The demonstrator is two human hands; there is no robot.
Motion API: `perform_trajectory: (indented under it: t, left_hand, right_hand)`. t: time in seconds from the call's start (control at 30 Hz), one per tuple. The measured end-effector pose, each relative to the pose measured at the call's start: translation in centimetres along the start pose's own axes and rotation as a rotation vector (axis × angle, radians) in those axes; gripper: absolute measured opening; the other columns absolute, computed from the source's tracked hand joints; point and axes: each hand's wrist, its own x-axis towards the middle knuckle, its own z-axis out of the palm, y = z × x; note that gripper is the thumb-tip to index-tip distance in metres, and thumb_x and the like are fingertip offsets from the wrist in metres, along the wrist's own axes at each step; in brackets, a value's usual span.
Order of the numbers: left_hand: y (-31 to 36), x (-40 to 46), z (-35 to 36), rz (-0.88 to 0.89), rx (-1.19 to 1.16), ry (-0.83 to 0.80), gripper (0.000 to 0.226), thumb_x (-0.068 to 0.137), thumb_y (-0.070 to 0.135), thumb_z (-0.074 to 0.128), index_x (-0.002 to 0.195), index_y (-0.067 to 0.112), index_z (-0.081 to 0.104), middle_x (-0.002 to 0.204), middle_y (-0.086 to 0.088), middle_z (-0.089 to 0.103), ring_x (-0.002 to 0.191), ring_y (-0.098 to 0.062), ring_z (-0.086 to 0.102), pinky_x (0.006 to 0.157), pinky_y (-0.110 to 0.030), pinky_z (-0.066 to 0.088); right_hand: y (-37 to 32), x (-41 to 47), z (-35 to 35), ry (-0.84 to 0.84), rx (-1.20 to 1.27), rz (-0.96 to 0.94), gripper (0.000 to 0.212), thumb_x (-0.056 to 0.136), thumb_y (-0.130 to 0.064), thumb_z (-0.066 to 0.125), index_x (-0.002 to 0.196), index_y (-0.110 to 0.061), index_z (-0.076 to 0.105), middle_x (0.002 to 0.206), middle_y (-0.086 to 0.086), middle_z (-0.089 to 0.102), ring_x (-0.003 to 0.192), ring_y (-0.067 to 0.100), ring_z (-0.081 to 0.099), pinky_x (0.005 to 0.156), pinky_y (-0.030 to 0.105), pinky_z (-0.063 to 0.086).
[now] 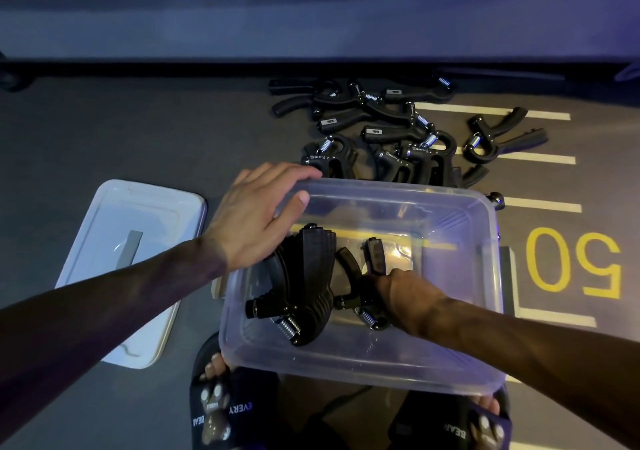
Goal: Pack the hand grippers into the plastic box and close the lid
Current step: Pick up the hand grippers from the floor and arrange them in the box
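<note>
Floor space is getting tight on the far side, where loose hand grippers (391, 130) are lying piled right against the plastic box (363, 356). Left hand (258, 214) is gripping the box's far-left rim. Right hand (401, 290) is clutching one gripper (363, 276) inside, beside a stacked bunch (304, 286). Lid (131, 269) is sitting left, apart.

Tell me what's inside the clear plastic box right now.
A stack of black hand grippers at its left, plus one gripper held by the right hand. The hand hides part of it.
</note>
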Motion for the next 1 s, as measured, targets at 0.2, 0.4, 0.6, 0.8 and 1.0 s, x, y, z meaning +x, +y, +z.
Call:
perform_trajectory:
  t: [0.2,0.4,0.6,0.8,1.0]
  left_hand:
    - [0.1,0.0,0.0,0.003,0.003,0.005,0.038,0.106,0.035,0.037,0.139,0.027,0.053,0.132,0.012,0.059,0.119,-0.011,0.052,0.093,-0.028,0.031]
    - [0.2,-0.1,0.0,-0.003,0.006,0.005,0.038,0.106,0.035,0.035,0.139,0.028,0.052,0.132,0.012,0.059,0.118,-0.012,0.052,0.093,-0.032,0.034]
    - [0.1,0.0,0.2,0.0,-0.009,0.021,0.038,0.106,0.035,0.035,0.139,0.029,0.053,0.133,0.014,0.059,0.118,-0.01,0.052,0.094,-0.031,0.034]
    - [0.0,0.0,0.4,0.004,-0.015,0.037,0.037,0.106,0.034,0.035,0.137,0.029,0.054,0.13,0.014,0.06,0.116,-0.011,0.052,0.093,-0.032,0.034]
    - [0.2,0.0,0.4,0.004,-0.008,0.043,0.036,0.105,0.033,0.036,0.136,0.028,0.055,0.129,0.013,0.06,0.111,-0.013,0.053,0.091,-0.037,0.036]
  right_hand:
    - [-0.5,-0.4,-0.6,-0.115,-0.201,-0.018,0.031,0.094,-0.014,0.058,0.125,-0.014,0.058,0.121,0.009,0.064,0.109,0.026,0.063,0.094,0.033,0.052]
    - [-1.0,-1.1,-2.9,-0.104,-0.393,-0.082,0.033,0.095,-0.014,0.049,0.128,-0.017,0.057,0.122,0.01,0.064,0.111,0.031,0.063,0.087,0.037,0.051]
    - [1.9,-3.7,-11.3,0.557,0.315,-0.215,0.016,0.087,-0.028,0.053,0.09,-0.024,0.068,0.069,-0.008,0.067,0.06,0.006,0.062,0.063,0.027,0.049]
    - [12.4,-1.8,-12.1,0.78,0.449,0.252,0.015,0.088,-0.026,0.058,0.088,-0.018,0.07,0.08,0.007,0.073,0.066,0.024,0.066,0.062,0.033,0.054]
    - [16.9,1.7,-7.1,0.453,0.391,0.433,0.04,0.069,-0.054,0.068,0.098,-0.027,0.065,0.094,0.012,0.069,0.089,0.032,0.067,0.083,0.043,0.056]
